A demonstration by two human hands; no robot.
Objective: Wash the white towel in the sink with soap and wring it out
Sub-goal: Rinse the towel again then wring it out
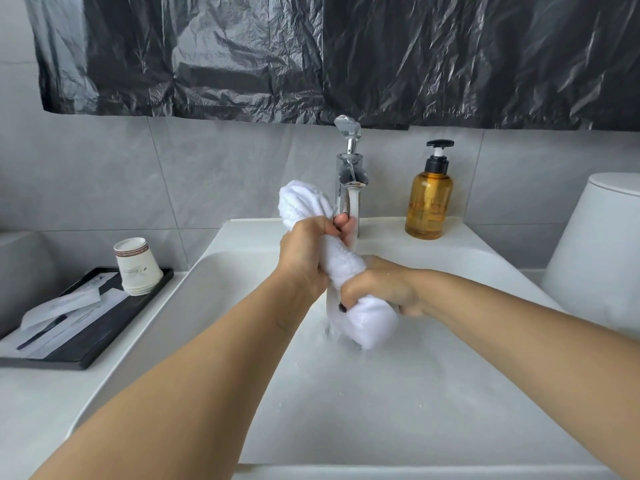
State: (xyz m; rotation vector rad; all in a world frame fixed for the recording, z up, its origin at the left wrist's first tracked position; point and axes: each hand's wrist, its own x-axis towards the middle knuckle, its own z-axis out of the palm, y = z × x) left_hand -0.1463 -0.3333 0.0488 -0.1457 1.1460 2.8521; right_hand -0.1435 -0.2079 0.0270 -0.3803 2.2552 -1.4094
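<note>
Over the white sink (433, 393), both hands held the white towel (346, 268), which was rolled into a thick rope slanting from lower right up to upper left. The right hand (377, 289) gripped its lower part, fingers (349, 299) curled tightly round the cloth, with the towel's bottom end bulging out just below and water falling from it. The left hand (304, 258) clenched the towel higher up, its fingers wrapped fully round it, and the bunched top end stuck out above the fist. Just behind stood the chrome tap (349, 174), water running from its spout. An amber soap bottle (429, 199) stood on the sink's back ledge to the right. On the worktop (41, 403) to the left lay a black tray (86, 337) with stacked paper cups (136, 268).
</note>
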